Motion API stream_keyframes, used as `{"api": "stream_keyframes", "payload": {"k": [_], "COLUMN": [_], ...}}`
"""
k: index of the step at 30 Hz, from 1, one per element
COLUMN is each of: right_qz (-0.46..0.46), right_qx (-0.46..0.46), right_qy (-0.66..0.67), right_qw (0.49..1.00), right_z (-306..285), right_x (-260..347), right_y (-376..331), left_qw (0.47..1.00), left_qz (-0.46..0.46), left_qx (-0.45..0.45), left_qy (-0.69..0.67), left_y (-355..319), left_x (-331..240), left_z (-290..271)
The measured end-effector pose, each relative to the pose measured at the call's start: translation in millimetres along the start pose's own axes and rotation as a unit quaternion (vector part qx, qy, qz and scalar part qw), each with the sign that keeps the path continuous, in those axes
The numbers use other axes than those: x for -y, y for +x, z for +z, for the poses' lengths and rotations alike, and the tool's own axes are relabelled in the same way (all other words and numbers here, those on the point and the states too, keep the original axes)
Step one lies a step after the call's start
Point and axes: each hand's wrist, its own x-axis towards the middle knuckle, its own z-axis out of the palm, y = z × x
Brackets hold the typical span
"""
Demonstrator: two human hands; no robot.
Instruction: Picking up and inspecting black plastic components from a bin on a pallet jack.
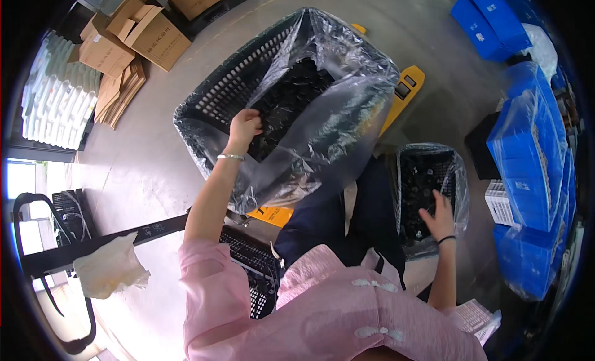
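Observation:
A large dark crate (226,82) lined with a clear plastic bag (356,69) stands in front of me, with many small black parts (291,106) in it. Over the left side of these parts is my left hand (246,124), its fingers curled together by the liner's edge; what they hold, if anything, is hidden. To my right, a smaller plastic-lined basket (458,193) also contains black pieces (418,181). My right hand (440,217) hovers over or touches its contents near the right side, fingers spread apart.
A yellow pallet jack (406,91) lies beneath the large crate, its black handle (155,229) reaching left with a cloth (111,267) hung on it. Another black basket (248,249) sits by my legs. Blue bins (527,169) line the right; cardboard boxes (149,35) and white stacks (59,100) stand far left.

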Motion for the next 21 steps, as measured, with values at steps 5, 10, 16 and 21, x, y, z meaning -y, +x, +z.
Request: {"api": "stream_keyframes", "payload": {"k": [5, 10, 16, 21], "right_qz": [-0.004, 0.064, 0.062, 0.044], "right_qx": [0.119, 0.131, 0.101, 0.095], "right_qy": [0.079, -0.102, -0.045, -0.035], "right_qw": [0.99, 0.984, 0.992, 0.994], "right_z": [86.9, 111.9, 112.1, 114.9], "right_x": [67.8, 109.5, 110.8, 113.5], "right_y": [12.5, 24.3, 35.1, 36.7], "left_qw": [0.876, 0.78, 0.689, 0.574], "left_qz": [-0.051, -0.124, -0.063, 0.045], "left_qx": [0.017, -0.009, -0.018, 0.008], "left_qy": [0.479, 0.613, 0.722, 0.818], "left_y": [76.1, 90.0, 113.2, 141.5], "left_x": [82.3, 103.0, 104.2, 133.5], "left_z": [-18.7, 4.6, 21.2, -32.4]}}
